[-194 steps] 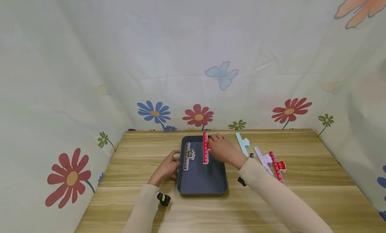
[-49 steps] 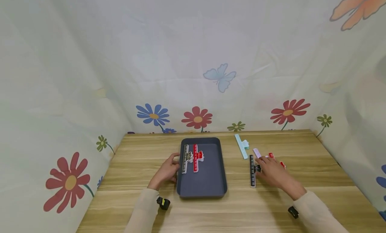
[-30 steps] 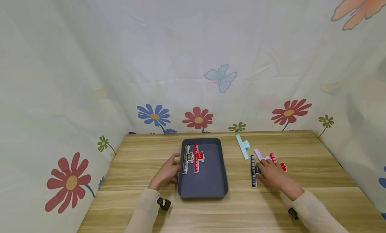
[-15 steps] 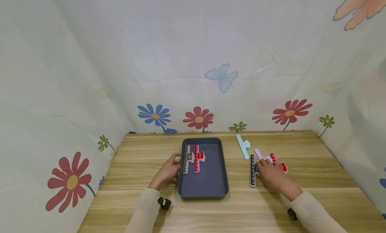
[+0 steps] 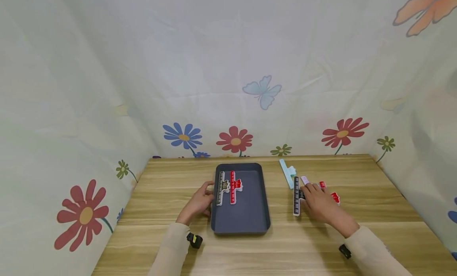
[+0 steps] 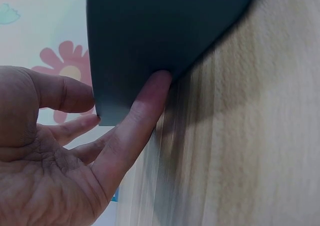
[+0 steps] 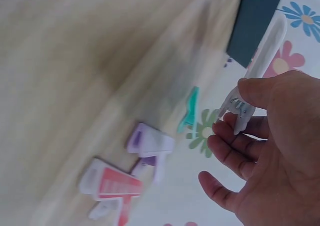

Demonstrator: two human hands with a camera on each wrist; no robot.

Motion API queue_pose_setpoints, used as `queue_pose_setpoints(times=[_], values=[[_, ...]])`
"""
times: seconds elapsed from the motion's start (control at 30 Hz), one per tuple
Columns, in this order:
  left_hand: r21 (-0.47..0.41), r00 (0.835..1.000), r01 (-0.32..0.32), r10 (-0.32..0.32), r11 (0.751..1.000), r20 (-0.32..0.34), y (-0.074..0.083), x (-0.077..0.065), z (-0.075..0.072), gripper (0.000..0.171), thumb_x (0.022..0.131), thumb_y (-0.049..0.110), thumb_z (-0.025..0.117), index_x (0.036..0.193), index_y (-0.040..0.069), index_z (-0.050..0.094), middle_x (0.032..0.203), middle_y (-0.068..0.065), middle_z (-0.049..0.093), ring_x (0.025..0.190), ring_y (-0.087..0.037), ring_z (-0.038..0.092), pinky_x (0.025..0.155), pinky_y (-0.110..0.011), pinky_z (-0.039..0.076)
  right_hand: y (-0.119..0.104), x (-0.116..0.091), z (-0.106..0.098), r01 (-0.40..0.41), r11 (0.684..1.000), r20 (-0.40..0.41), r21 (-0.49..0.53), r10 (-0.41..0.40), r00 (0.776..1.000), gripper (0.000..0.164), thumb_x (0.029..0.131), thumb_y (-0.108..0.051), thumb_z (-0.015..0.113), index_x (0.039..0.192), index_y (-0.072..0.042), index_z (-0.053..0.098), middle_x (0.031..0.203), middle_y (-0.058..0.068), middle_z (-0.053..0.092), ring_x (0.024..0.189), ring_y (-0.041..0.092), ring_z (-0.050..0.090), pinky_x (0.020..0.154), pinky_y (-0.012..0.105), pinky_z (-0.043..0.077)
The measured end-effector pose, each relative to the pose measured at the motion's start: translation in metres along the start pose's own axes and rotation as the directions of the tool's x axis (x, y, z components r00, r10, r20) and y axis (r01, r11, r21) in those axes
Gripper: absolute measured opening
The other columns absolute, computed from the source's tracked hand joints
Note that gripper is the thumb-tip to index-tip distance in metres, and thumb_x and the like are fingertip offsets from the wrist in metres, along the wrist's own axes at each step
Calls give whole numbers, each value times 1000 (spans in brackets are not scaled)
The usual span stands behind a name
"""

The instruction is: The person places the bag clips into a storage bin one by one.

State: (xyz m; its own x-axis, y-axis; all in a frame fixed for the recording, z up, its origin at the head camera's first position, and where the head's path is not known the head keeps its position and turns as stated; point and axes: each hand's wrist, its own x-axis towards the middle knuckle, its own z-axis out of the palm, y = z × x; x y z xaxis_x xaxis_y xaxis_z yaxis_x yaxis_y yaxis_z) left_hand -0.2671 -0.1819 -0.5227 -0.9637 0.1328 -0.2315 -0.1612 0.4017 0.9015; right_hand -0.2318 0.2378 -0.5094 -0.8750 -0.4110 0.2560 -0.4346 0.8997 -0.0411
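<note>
My right hand [image 5: 319, 203] pinches a black clip [image 5: 296, 196] with a piano-key pattern by its handle, thumb on one side and fingers on the other. In the right wrist view its pale underside and metal spring [image 7: 238, 104] show, raised off the table. My left hand [image 5: 196, 203] touches the outer left wall of a dark grey tray [image 5: 242, 224], fingers fairly straight against it. Inside the tray lie a black-and-white piano-key clip [image 5: 220, 188] and a red one [image 5: 233, 188], side by side and upright in the head view.
Right of the tray, a light blue clip [image 5: 287, 173] lies on the wooden table [image 5: 171, 173]. Partly behind my right hand are a lilac clip [image 7: 152, 142] and another red clip [image 7: 117, 183]. A flower-printed curtain [image 5: 200, 69] encloses the table's back and sides.
The red clip went into the tray beside the first one, and my right hand moved back right to the black clip. Just now that clip has risen and shifted slightly left. My left hand stays put.
</note>
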Motion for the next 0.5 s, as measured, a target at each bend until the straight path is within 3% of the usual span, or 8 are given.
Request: queue_pose_setpoints(times=[0.27,0.5], values=[[15,1000,0,0,1000,2,-1,1,0,57,94,7,48,149,16,36,130,-26,56,87,-26,66,50,-41,59,-8,7,-15,8,1000,0,0,-8,1000,42,95,-25,63,127,2,56,130,21,57,119,37,53,94,60,47],[16,1000,-3,3,1000,-4,-3,3,1,57,94,7,48,148,17,37,129,-26,57,87,-25,66,50,-41,59,-15,14,-28,48,999,-31,-18,-49,998,42,96,-28,61,127,1,57,122,15,59,114,33,55,89,55,49]])
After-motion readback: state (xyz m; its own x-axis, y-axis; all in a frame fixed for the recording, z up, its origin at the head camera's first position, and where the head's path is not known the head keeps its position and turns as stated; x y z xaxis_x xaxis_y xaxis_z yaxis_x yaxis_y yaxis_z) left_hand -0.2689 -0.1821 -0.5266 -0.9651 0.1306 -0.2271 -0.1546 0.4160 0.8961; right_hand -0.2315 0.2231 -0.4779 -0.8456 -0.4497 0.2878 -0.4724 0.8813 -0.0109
